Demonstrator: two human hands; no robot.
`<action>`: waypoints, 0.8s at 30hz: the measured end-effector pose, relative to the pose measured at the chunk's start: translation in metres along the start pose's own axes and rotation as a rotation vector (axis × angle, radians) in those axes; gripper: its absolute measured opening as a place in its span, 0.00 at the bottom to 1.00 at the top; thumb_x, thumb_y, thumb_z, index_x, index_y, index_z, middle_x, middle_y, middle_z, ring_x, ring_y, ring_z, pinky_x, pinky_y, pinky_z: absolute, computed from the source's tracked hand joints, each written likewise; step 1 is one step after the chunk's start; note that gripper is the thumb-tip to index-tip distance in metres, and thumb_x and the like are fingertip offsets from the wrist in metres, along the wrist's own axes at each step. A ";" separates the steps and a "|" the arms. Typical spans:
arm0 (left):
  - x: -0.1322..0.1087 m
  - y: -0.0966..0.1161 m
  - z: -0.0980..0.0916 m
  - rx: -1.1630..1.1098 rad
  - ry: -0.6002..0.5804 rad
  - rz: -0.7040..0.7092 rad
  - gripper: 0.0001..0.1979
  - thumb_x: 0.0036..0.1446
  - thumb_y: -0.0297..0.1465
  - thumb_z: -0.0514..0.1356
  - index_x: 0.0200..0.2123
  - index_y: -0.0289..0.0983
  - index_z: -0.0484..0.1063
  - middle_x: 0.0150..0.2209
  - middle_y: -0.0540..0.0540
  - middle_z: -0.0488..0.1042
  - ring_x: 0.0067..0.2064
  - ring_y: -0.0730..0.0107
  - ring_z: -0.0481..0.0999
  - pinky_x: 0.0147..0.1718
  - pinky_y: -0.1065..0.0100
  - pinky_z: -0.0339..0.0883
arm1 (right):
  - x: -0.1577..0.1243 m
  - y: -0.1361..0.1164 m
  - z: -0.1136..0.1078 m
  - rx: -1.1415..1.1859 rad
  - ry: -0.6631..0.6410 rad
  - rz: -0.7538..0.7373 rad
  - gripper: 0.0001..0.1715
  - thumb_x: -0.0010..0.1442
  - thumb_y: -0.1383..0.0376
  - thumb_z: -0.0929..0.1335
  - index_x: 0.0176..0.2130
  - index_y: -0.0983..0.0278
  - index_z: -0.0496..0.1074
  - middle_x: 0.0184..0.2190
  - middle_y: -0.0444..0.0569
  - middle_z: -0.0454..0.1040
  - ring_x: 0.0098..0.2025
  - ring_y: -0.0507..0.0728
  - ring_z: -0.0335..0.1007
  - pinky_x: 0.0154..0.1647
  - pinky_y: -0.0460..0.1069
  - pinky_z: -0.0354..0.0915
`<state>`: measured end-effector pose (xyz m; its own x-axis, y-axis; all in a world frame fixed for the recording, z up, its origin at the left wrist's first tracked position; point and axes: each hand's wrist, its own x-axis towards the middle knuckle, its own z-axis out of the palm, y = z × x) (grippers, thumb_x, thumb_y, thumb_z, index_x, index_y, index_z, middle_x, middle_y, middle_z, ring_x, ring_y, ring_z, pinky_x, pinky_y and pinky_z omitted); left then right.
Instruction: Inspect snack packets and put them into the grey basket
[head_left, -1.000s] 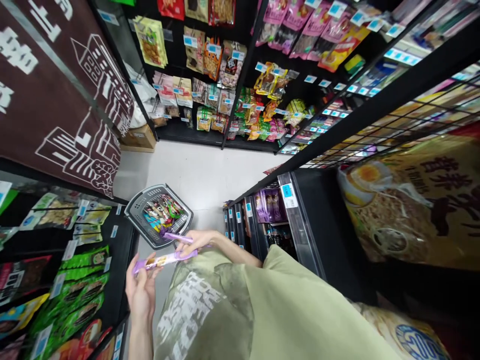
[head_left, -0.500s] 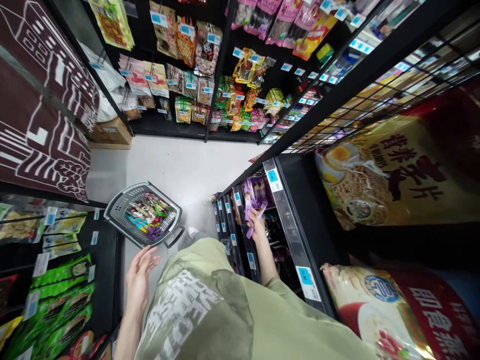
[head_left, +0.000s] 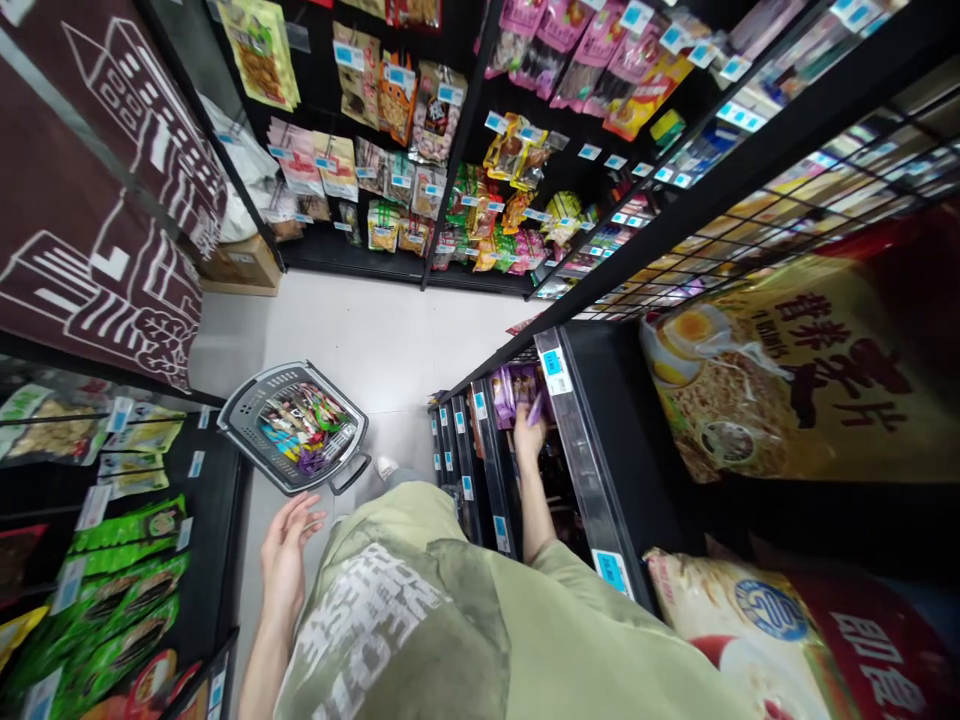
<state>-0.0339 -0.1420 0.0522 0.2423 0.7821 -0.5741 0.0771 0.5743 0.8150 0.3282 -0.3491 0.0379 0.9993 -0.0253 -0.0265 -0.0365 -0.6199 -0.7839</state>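
Basket: the grey basket (head_left: 241, 402) stood on the pale floor (head_left: 360, 335), its black handle (head_left: 351, 484) at the side nearest the wearer's white shoe (head_left: 385, 467).
Basket contents: a mixed heap of small bright packets (head_left: 306, 418) lay inside the basket, with some purple ones (head_left: 311, 462) at its near side.
Purple packets: a group of purple packets (head_left: 504, 395) sat in the shelf rack (head_left: 589, 450), to the right of the basket and well apart from it.
Right hand: the right hand (head_left: 529, 438) was at those packets, also right of the basket, with one purple packet (head_left: 535, 409) against its fingers; I could not tell whether it was pinching that packet.
Left hand: the left hand (head_left: 287, 532) hung just below the basket's near edge as seen from above, fingers loosely spread and slightly bent.
Shirt: the wearer's green shirt (head_left: 427, 600) filled the view below and to the right of the basket.
Green packets: bright green packets (head_left: 131, 535) lay on the display left of the basket.
Banner: a brown banner (head_left: 82, 190) with white line drawings hung beyond the basket, to the left.
Yellow bag: a large yellow bag (head_left: 757, 385) lay far right of the basket.
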 end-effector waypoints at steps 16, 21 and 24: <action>-0.039 -0.035 0.033 -0.157 0.054 0.146 0.21 0.53 0.44 0.66 0.44 0.34 0.77 0.37 0.39 0.80 0.33 0.63 0.77 0.33 0.65 0.71 | -0.196 -0.143 0.136 0.558 -1.764 0.041 0.29 0.60 0.44 0.63 0.32 0.66 0.76 0.24 0.44 0.67 0.24 0.50 0.62 0.27 0.45 0.60; -0.063 -0.040 0.043 -0.280 0.159 0.228 0.16 0.55 0.42 0.65 0.36 0.34 0.78 0.32 0.42 0.78 0.30 0.66 0.74 0.30 0.67 0.67 | -0.189 -0.144 0.125 0.361 -1.898 -0.086 0.27 0.61 0.45 0.64 0.33 0.64 0.77 0.15 0.39 0.59 0.17 0.49 0.52 0.19 0.46 0.51; -0.069 -0.041 0.054 -0.384 0.287 0.252 0.16 0.53 0.42 0.67 0.37 0.36 0.79 0.31 0.43 0.78 0.30 0.66 0.73 0.29 0.67 0.66 | -0.184 -0.137 0.116 0.295 -1.969 -0.130 0.23 0.60 0.46 0.66 0.37 0.61 0.77 0.15 0.39 0.59 0.15 0.49 0.50 0.17 0.46 0.51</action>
<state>-0.0019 -0.2321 0.0627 -0.0701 0.9108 -0.4069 -0.3215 0.3655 0.8735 0.1494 -0.1679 0.0783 -0.3679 0.8686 -0.3319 -0.1808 -0.4169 -0.8908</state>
